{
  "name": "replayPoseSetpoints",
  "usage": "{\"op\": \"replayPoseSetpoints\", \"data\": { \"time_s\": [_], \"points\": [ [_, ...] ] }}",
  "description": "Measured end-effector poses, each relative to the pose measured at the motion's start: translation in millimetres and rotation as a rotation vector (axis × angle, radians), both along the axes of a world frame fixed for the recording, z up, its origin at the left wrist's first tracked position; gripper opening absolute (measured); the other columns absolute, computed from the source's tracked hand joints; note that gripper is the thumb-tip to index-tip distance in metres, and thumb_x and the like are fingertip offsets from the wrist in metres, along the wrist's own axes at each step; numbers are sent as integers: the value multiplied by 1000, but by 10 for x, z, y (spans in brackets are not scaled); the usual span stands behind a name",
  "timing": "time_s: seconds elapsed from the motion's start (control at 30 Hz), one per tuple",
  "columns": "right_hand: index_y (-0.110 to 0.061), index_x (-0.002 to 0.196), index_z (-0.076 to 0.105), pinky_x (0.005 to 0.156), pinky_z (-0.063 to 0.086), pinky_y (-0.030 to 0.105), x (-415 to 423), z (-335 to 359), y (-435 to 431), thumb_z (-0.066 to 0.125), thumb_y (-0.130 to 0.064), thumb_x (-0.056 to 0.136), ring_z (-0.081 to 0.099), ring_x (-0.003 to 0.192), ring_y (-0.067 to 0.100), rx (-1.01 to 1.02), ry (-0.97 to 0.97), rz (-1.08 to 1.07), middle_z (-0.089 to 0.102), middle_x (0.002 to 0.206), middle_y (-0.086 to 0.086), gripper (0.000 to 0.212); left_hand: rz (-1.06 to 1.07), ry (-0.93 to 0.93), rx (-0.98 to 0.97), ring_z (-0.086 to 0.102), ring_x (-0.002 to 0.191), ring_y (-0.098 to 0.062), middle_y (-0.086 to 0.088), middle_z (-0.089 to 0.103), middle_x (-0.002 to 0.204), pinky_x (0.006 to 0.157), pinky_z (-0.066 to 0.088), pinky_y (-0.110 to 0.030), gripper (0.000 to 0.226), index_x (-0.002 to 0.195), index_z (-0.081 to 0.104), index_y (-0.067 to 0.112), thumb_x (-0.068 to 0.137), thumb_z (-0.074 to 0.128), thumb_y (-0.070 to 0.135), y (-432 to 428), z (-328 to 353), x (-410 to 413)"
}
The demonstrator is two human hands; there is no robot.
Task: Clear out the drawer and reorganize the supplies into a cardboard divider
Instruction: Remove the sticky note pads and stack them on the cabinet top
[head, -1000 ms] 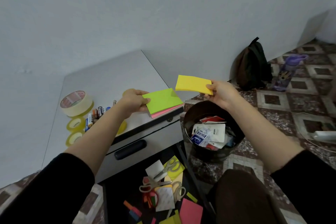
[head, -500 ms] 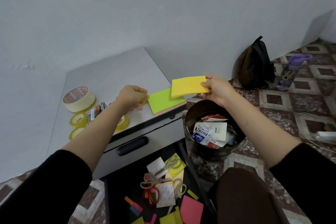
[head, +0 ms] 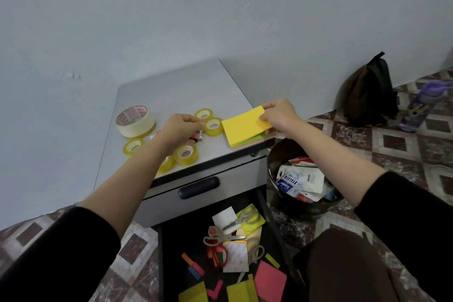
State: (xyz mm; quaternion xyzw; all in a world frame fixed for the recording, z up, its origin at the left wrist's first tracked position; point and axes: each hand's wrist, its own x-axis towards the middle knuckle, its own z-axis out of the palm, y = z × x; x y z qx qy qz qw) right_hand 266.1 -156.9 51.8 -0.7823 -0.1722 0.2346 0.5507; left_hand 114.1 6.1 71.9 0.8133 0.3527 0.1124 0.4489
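Note:
My right hand pinches a yellow sticky-note pad by its far right corner and lays it on the green and pink pads at the front right of the grey cabinet top. My left hand hovers over the batteries, its loosely curled fingers holding nothing, beside two small clear tape rolls. Below, the open black drawer holds scissors, a pink pad and loose coloured notes. No cardboard divider is in view.
A wide masking tape roll and more small rolls lie on the cabinet's left side. To the right of the cabinet stands a black bin full of packaging. A backpack and a purple bottle stand by the wall.
My left hand set the green and pink pads on the cabinet, let go and drew back left. My right hand brought the yellow pad down onto them.

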Motion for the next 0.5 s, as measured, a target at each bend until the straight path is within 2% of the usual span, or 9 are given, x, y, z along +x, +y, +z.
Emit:
{"op": "replayPoseSetpoints", "data": {
  "time_s": [0.1, 0.17, 0.2, 0.27, 0.33, 0.4, 0.5],
  "points": [
    [2, 111, 62, 51, 51, 29, 4, -3, -6, 59, 1, 86, 56, 65, 23, -90, -121, -17, 58, 103, 9, 26, 21, -11, -11, 58, 68, -8, -2, 62, 82, 57, 50, -15, 10, 98, 65, 12, 89, 61, 16, 32, 13, -51],
    [12, 108, 61, 65, 53, 46, 6, -10, -13, 60, 1, 82, 60, 78, 41, -158, -213, -55, 63, 95, 19, 27, 25, -12, -21, 57, 68, -7, 1, 62, 81, 54, 50, -12, 5, 92, 64, 14, 90, 60, 17, 32, 26, -76],
    [15, 111, 57, 72, 52, 53, 8, -16, -10, 59, 1, 80, 59, 90, 48, -193, -256, -72, 62, 103, 28, 34, 27, -14, -23, 56, 67, -6, 1, 62, 81, 53, 50, -12, 4, 91, 64, 15, 90, 60, 17, 28, 31, -90],
    [14, 114, 56, 81, 48, 58, 1, -18, -7, 58, -1, 78, 56, 102, 45, -243, -320, -83, 57, 117, 30, 39, 28, -7, -22, 56, 68, -6, 1, 61, 81, 52, 49, -11, 6, 93, 64, 14, 90, 60, 17, 15, 44, -119],
    [12, 113, 58, 86, 49, 54, 22, -33, -23, 57, -2, 78, 57, 105, 42, -259, -356, -82, 59, 116, 27, 37, 33, -3, -36, 56, 69, -6, 0, 62, 83, 52, 49, -11, 10, 98, 63, 13, 90, 59, 18, -10, 67, -155],
    [9, 107, 63, 89, 51, 43, 45, -39, -69, 56, -3, 79, 59, 106, 37, -259, -397, -98, 65, 112, 21, 31, 51, -24, -69, 56, 69, -6, -1, 62, 84, 50, 48, -10, 11, 100, 63, 12, 91, 59, 16, -56, 104, -210],
    [-6, 94, 70, 80, 46, 27, -42, 3, -201, 60, -9, 84, 62, 90, 23, -129, -462, -134, 70, 96, 7, 14, 66, -137, -145, 57, 70, -8, -3, 62, 86, 54, 50, -12, 10, 97, 63, 9, 92, 57, 15, -193, 124, -375]
  ]
}}
